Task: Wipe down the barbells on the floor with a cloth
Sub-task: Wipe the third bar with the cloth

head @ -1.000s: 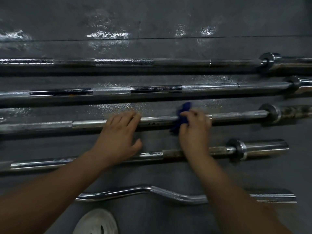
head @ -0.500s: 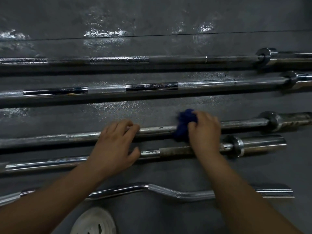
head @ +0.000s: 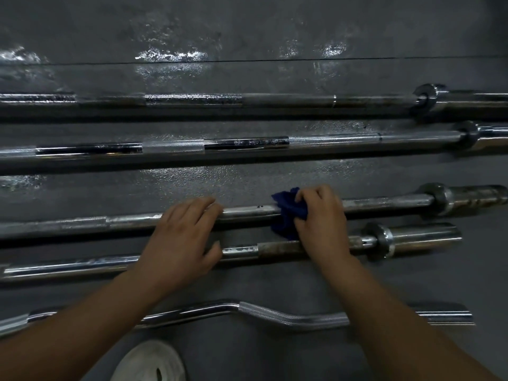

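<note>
Crumpled dark-blue cloth [head: 288,213]: bunched in your right hand [head: 323,224], fingers curled round it, pressed against the third straight steel barbell [head: 384,203] near mid-shaft.
Your left hand [head: 180,240]: fingers extended and relaxed, fingertips resting on that same bar to the left of the cloth, holding nothing; palm over the short chrome barbell with a rusty patch [head: 277,247] just below.
Two long chrome barbells with knurled sections: far one [head: 288,100], next one [head: 247,143], well apart from your hands.
Wavy chrome curl bar [head: 275,316]: nearest you, under both forearms.
White shoe toe [head: 149,362]: bottom edge.
Dark grey rubber floor [head: 247,28]: open strip between the second and third bars.
</note>
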Demonstrator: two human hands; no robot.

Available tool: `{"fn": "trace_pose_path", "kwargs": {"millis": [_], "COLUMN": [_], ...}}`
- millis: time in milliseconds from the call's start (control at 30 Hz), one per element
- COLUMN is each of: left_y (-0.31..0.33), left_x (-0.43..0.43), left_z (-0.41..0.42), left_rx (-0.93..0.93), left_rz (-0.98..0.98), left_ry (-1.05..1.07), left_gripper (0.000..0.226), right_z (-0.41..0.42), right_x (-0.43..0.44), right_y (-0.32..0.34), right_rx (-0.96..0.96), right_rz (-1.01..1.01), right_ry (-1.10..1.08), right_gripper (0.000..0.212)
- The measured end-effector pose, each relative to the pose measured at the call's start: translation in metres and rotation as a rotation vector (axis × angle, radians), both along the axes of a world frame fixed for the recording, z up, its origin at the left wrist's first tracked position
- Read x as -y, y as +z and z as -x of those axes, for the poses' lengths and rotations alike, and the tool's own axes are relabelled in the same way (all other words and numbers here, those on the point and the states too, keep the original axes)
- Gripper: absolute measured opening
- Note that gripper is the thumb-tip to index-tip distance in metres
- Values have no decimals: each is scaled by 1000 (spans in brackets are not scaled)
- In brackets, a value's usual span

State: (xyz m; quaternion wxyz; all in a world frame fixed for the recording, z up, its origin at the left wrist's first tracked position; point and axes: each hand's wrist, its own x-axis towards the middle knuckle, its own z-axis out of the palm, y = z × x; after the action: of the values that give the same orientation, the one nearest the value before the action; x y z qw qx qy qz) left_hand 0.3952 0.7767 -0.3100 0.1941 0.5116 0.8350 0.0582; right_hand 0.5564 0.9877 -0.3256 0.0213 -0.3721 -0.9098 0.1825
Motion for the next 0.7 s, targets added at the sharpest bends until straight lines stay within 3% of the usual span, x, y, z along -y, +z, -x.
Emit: {"fn": "trace_pose_path", "kwargs": {"millis": [67, 200, 367, 433, 533, 567, 700], "left_y": [3, 6, 2, 0, -1, -2, -3], "left_x": [-4, -12, -18, -22, -25, -24, -22], "left_z": [4, 16, 25, 25, 26, 26, 29], "left_rx": [-31, -63, -67, -57, -66, -74, -94], "left_rz": [-8, -4, -6, 16, 23, 25, 41], "left_ry": [-6, 13, 36, 32, 17, 7, -17], "left_gripper": [64, 69, 71, 72, 74, 75, 80], "right_z": [19, 31, 28, 51, 70, 66, 38], "right_x": [-12, -33, -36, -6, 16, 6, -36], "right_y": [-2, 5, -2, -7, -8, -7, -5], "right_rx": [-9, -240, -277, -233, -194, -190, -220], "right_rz": [5, 155, 80, 57, 85, 70, 76], "right_ry": [-52, -314, -591, -464, -62, -59, -618], "right_gripper": [25, 26, 35, 37, 40, 40, 34]}}
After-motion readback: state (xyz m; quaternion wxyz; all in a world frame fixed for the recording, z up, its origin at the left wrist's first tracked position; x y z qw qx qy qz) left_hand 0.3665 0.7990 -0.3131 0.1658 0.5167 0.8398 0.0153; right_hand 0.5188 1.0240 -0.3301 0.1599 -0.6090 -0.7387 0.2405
